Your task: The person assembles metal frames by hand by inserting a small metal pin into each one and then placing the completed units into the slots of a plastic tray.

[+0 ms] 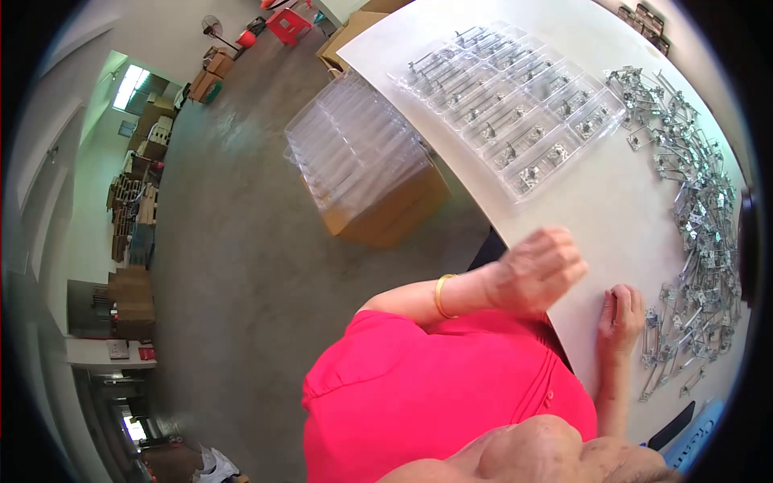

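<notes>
My left hand (541, 272), with a gold bangle (442, 296) at the wrist, is raised over the near table edge. Its fingers are curled closed and slightly blurred; whatever they may hold is hidden. My right hand (620, 318) rests at the white table (600, 229), fingers bent and pressed together, and I cannot make out anything in them. Just right of it spreads a long heap of small metal rod-and-bracket parts (696, 209). Beyond my left hand lies a clear plastic compartment tray (519, 109), with similar metal parts in its compartments.
A stack of clear plastic trays (354, 141) stands on a cardboard box (390, 213) left of the table. A black flat object (672, 427) and a blue item (700, 439) lie at lower right. Farther off are a red stool (288, 26), a fan (212, 26) and cartons (211, 74).
</notes>
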A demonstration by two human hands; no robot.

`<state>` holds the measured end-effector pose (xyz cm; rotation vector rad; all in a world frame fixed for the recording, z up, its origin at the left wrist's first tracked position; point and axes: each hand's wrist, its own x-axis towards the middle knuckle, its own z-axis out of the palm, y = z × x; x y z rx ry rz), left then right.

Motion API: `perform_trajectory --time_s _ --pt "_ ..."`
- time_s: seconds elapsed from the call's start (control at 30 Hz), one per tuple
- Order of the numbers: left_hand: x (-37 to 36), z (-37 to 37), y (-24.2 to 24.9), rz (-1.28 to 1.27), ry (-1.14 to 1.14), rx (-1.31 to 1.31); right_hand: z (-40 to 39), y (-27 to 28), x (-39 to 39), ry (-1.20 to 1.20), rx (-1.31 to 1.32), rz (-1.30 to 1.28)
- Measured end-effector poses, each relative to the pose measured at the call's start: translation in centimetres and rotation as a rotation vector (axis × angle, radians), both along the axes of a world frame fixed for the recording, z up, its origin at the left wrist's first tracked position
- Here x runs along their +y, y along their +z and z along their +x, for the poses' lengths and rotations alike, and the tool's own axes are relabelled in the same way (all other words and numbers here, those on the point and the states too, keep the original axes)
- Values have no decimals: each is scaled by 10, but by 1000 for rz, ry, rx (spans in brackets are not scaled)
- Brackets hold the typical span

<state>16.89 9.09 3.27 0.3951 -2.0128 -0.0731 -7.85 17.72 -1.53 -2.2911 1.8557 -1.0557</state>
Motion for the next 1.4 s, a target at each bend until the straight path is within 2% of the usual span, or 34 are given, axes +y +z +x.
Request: perform_trajectory --time_s 0.07,0.13,0.17,0.2,0.3,0.37,0.4,0.47,0.57,0.63,0.67,0.73,0.87,0.93,1.17,1.23,1.4 --pt "-11 36 19 -109 162 -59 0 0 0 7 7 -26" --pt "-37 79 26 -274 303 5 0 -1 0 2 -9 -16" --pt "-49 101 31 -343 448 -39 0 -1 0 0 -14 -20" --pt "-61 123 26 -282 551 -6 0 -1 0 0 -17 -24" --pt "-101 205 1 -148 981 -175 -1 -1 1 -7 -23 -6" --pt "-121 273 -30 -16 1144 -279 -2 0 1 -10 -35 9" --pt "-126 304 -45 171 1185 -201 -2 1 1 -8 -45 22" --pt "-134 358 -69 361 1311 -194 -2 -1 2 -7 -41 23" --pt "-147 401 -85 431 1364 -239 -4 -4 0 0 -26 14" --pt "-156 416 -90 689 1411 -435 -5 -4 -1 9 -15 6" --pt "-159 422 -94 690 1411 -430 -6 -4 -1 6 -11 29" --pt "-167 429 -102 836 1463 -583 -5 -3 -1 -5 -1 48" --pt "-184 434 -111 993 1469 -627 -1 -1 -2 -29 -9 24" --pt "-190 431 -112 1147 1417 -747 0 -1 -2 -40 -9 27" --pt "-177 414 -105 1081 1442 -826 -1 -2 -3 -48 -16 55" --pt "-171 414 -104 946 1420 -854 -1 -3 -4 -49 -18 47" --pt "-158 427 -105 795 1464 -883 2 2 -3 -57 -26 59"
